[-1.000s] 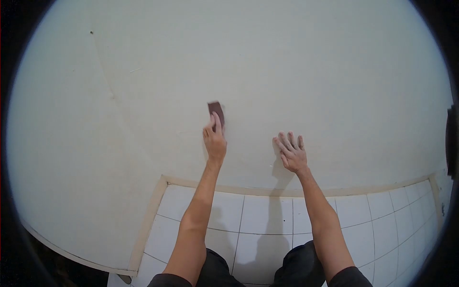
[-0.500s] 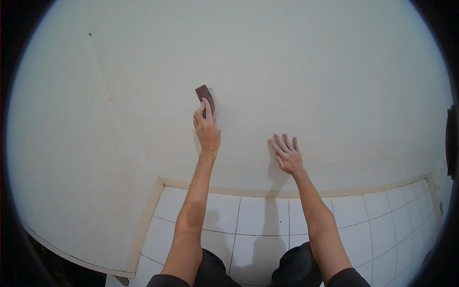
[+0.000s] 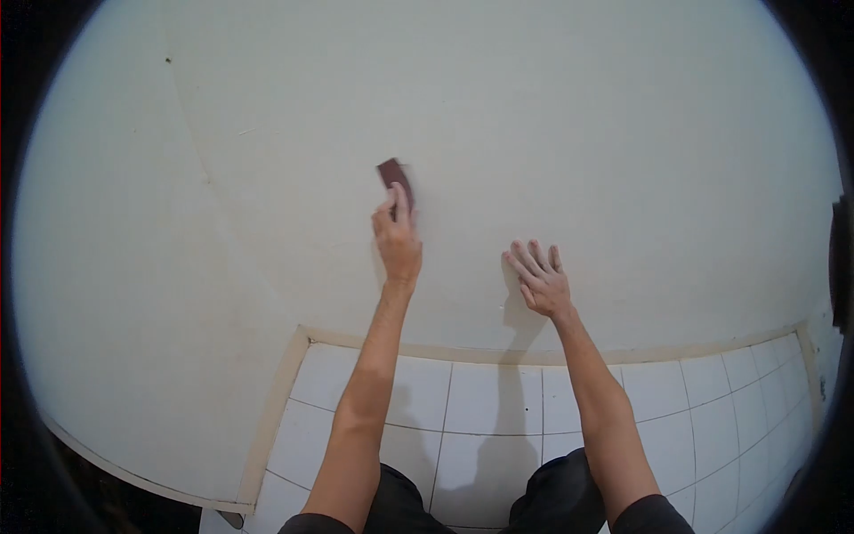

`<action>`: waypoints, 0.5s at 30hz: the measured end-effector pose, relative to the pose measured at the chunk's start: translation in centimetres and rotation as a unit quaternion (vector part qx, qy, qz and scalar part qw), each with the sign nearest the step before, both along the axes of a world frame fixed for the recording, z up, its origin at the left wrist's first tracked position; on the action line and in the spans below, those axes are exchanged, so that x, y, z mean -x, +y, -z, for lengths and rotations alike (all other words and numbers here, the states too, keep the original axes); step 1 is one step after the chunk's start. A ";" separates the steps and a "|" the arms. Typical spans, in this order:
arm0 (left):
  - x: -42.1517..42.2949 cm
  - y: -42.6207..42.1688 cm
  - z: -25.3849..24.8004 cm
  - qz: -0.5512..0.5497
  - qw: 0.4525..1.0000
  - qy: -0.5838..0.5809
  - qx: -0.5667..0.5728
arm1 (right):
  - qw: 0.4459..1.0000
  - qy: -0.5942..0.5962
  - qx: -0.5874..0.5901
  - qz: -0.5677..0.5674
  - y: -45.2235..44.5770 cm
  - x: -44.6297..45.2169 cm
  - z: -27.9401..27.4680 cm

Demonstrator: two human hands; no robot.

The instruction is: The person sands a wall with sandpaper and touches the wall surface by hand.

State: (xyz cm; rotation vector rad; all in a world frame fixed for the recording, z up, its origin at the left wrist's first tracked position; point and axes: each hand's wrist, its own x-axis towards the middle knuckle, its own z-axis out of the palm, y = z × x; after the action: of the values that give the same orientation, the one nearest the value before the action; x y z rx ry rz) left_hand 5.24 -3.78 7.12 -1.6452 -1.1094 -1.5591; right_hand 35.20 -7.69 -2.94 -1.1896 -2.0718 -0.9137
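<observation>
My left hand (image 3: pixel 398 242) is closed around a strip of dark red-brown sandpaper (image 3: pixel 391 171), its fingers pressing it to the pale wall (image 3: pixel 623 160). The upper end of the strip sticks out beyond my fingertips, and its edges are slightly blurred. Lower down and to the right, my right hand (image 3: pixel 544 283) rests against the same wall with its fingers spread. Whitish dust coats the fingers of that hand, and nothing is in it.
A beige skirting (image 3: pixel 463 356) runs along the foot of the wall, above a white tiled floor (image 3: pixel 480 392). A small dark hole (image 3: pixel 167 60) and a faint crack mark the wall at the upper left. Something dark (image 3: pixel 839 267) stands at the far right edge.
My left hand has slid a little to the right along the wall with the sandpaper. My right hand stays against the wall, and the view has shifted slightly.
</observation>
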 end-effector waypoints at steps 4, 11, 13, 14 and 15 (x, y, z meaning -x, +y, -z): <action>-2.0 -0.9 1.0 0.074 0.996 0.045 0.006 | 0.997 0.029 -0.019 -0.068 0.2 2.5 -4.7; -3.7 -0.9 1.9 0.213 0.969 0.118 -0.039 | 0.990 0.047 -0.069 -0.110 -0.1 8.1 -9.9; -2.8 -0.7 1.4 0.222 0.972 0.068 -0.039 | 0.992 0.046 -0.073 -0.092 0.2 8.6 -10.6; -2.4 -0.8 1.0 0.199 0.976 0.070 -0.042 | 0.993 0.048 -0.075 -0.084 0.0 8.7 -11.0; -1.9 -1.0 0.6 0.177 0.980 0.074 -0.044 | 0.994 0.043 -0.067 -0.072 -0.4 8.5 -11.4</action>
State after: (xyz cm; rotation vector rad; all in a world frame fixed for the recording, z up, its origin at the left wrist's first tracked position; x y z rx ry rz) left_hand 7.18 -4.80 6.57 -1.9391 -0.6866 -1.6411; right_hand 26.75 -8.10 8.45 -0.9801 -1.9676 -0.9026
